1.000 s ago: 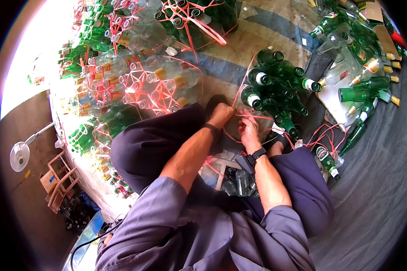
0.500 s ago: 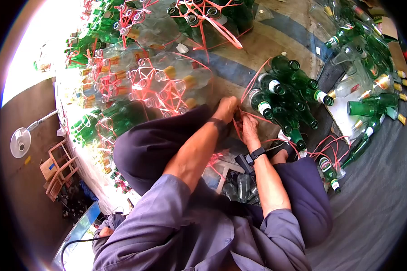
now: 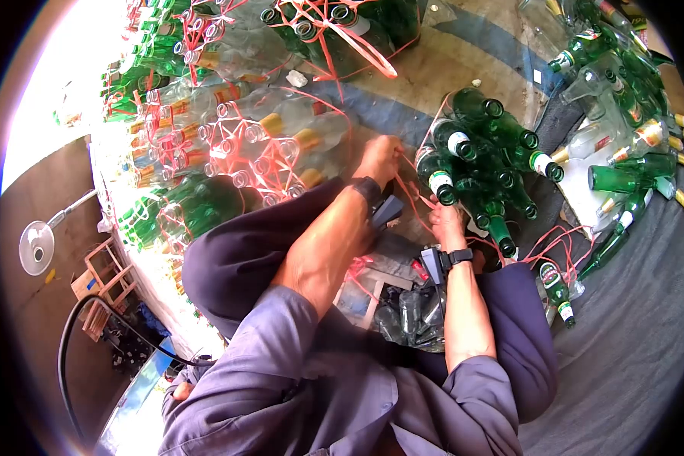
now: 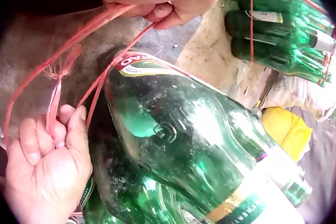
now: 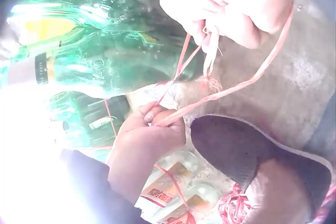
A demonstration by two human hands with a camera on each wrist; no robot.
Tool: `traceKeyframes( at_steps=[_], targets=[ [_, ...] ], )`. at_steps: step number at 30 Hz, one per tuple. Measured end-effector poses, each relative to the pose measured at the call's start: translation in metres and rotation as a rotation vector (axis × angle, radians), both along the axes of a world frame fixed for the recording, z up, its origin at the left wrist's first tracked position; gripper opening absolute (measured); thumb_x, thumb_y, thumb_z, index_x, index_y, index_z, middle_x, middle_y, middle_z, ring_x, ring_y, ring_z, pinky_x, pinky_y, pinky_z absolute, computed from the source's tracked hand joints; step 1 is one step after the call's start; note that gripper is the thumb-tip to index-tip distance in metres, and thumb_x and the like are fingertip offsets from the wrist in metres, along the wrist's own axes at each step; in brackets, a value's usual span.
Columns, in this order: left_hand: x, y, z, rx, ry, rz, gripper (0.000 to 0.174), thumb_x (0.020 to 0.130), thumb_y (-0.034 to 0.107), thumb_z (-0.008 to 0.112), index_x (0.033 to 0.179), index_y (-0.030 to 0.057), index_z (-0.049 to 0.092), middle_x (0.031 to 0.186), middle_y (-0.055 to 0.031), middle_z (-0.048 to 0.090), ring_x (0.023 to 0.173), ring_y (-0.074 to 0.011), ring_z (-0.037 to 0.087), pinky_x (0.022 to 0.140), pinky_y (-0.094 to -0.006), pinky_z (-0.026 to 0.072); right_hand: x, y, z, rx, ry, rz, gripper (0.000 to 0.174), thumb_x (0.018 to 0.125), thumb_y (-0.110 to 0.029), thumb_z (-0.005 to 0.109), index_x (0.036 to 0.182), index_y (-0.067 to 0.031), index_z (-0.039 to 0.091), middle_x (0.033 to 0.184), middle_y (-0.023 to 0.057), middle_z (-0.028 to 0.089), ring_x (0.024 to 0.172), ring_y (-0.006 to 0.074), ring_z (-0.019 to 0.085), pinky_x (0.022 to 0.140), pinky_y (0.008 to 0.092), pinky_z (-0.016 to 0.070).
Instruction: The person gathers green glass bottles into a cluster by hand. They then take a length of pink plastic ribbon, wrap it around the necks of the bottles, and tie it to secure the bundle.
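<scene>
A bundle of green glass bottles [image 3: 471,159] stands just ahead of my hands, and pink plastic twine [image 4: 68,50] runs along its near side. My left hand [image 3: 380,158] pinches the twine at the left of the bundle, thumb and finger together in the left wrist view. Close to the bottle necks, my right hand [image 3: 448,226] grips a frayed end of the twine between curled fingers. A slack loop of twine and a tauter crossed strand span the gap between both hands.
Clear bottles [image 3: 266,144] tied with pink twine stand at left, and another tied green bundle [image 3: 357,30] lies beyond. Loose bottles [image 3: 615,137] pile up at right. A green bottle [image 3: 558,292] lies by the right knee, near tangled twine [image 3: 558,239]. A dark shoe [image 5: 231,140] is below the left hand.
Close together half a second ago, my hands have drawn apart: the left up and away, the right toward the lower right. The twine now stretches between them.
</scene>
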State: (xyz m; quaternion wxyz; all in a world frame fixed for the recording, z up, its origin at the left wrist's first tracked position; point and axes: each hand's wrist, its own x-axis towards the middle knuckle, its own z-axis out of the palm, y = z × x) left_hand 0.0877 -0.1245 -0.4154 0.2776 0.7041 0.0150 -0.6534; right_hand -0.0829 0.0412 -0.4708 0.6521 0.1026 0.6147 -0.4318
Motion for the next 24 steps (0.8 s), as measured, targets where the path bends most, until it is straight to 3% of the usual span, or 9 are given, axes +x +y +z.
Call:
traceKeyframes(
  at_steps=[2, 4, 8, 9, 10, 13, 16, 20, 24],
  targets=[
    [0.003, 0.002, 0.000, 0.002, 0.098, -0.002, 0.015, 0.075, 0.005, 0.063, 0.066, 0.0081, 0.051, 0.062, -0.0032, 0.045, 0.046, -0.0156, 0.038, 0.043, -0.0308, 0.0270, -0.007, 0.009, -0.008, -0.031, -0.046, 0.012, 0.017, 0.094, -0.022, 0.065, 0.100, -0.0076, 0.058, 0.088, 0.0074, 0.063, 0.047, 0.0048, 0.037, 0.039, 0.0192, 0.0306],
    [-0.002, 0.004, -0.007, -0.024, 0.057, 0.010, 0.013, 0.075, 0.009, 0.062, 0.067, 0.0071, 0.053, 0.060, -0.0037, 0.045, 0.046, -0.0160, 0.039, 0.043, -0.0319, 0.0278, 0.003, -0.028, 0.073, 0.080, -0.073, 0.084, 0.013, 0.095, -0.019, 0.063, 0.099, -0.0074, 0.058, 0.086, 0.0069, 0.063, 0.046, 0.0048, 0.037, 0.038, 0.0193, 0.0300],
    [0.007, 0.018, -0.002, -0.138, 0.075, -0.057, 0.014, 0.077, 0.017, 0.061, 0.069, 0.0070, 0.056, 0.058, -0.0034, 0.046, 0.046, -0.0151, 0.040, 0.042, -0.0319, 0.0280, -0.002, -0.023, 0.062, 0.032, -0.032, 0.112, 0.028, 0.095, -0.024, 0.066, 0.114, -0.0064, 0.055, 0.092, 0.0073, 0.064, 0.048, 0.0034, 0.039, 0.040, 0.0186, 0.0297],
    [0.011, 0.017, 0.004, -0.060, 0.119, -0.065, 0.008, 0.075, 0.008, 0.061, 0.071, 0.0088, 0.054, 0.062, -0.0005, 0.043, 0.047, -0.0110, 0.033, 0.044, -0.0281, 0.0263, -0.006, -0.021, 0.059, 0.024, -0.031, 0.110, 0.028, 0.095, -0.024, 0.066, 0.114, -0.0064, 0.055, 0.092, 0.0073, 0.064, 0.048, 0.0034, 0.039, 0.040, 0.0186, 0.0297],
    [0.013, 0.017, 0.010, -0.064, 0.120, -0.067, 0.008, 0.075, 0.008, 0.061, 0.071, 0.0088, 0.054, 0.062, -0.0005, 0.043, 0.047, -0.0110, 0.033, 0.044, -0.0281, 0.0263, -0.011, -0.019, 0.056, 0.001, -0.091, 0.122, 0.029, 0.095, -0.024, 0.066, 0.116, -0.0064, 0.055, 0.095, 0.0071, 0.064, 0.049, 0.0031, 0.038, 0.041, 0.0183, 0.0295],
    [0.022, 0.017, 0.012, -0.293, 0.037, -0.383, 0.007, 0.077, 0.009, 0.058, 0.080, 0.0055, 0.064, 0.061, 0.0010, 0.047, 0.048, -0.0099, 0.037, 0.044, -0.0269, 0.0262, -0.013, -0.012, 0.041, -0.025, -0.117, 0.156, 0.032, 0.096, -0.024, 0.067, 0.119, -0.0065, 0.055, 0.100, 0.0066, 0.064, 0.050, 0.0024, 0.038, 0.041, 0.0178, 0.0288],
    [0.018, 0.021, 0.006, -0.370, -0.077, -0.508, 0.010, 0.075, 0.009, 0.058, 0.081, 0.0047, 0.065, 0.061, 0.0006, 0.050, 0.049, -0.0093, 0.041, 0.044, -0.0263, 0.0276, -0.015, -0.010, 0.035, -0.069, -0.086, 0.193, 0.034, 0.095, -0.023, 0.070, 0.121, -0.0065, 0.055, 0.105, 0.0053, 0.063, 0.054, 0.0018, 0.041, 0.042, 0.0173, 0.0285],
    [0.022, 0.033, -0.008, -0.515, -0.129, -0.655, 0.012, 0.072, 0.010, 0.059, 0.080, 0.0027, 0.066, 0.064, -0.0023, 0.056, 0.058, -0.0128, 0.048, 0.055, -0.0269, 0.0359, -0.013, -0.022, 0.052, -0.022, 0.015, 0.290, 0.038, 0.092, -0.026, 0.073, 0.120, -0.0053, 0.058, 0.104, 0.0045, 0.063, 0.063, 0.0014, 0.046, 0.042, 0.0167, 0.0289],
    [0.027, 0.034, -0.011, -0.474, -0.081, -0.487, 0.014, 0.073, 0.012, 0.059, 0.079, 0.0010, 0.067, 0.068, -0.0034, 0.059, 0.065, -0.0141, 0.051, 0.062, -0.0269, 0.0388, -0.016, -0.021, 0.054, 0.008, 0.003, 0.377, 0.040, 0.092, -0.030, 0.073, 0.120, -0.0056, 0.058, 0.105, 0.0044, 0.062, 0.063, 0.0010, 0.045, 0.042, 0.0169, 0.0283]
  ],
)
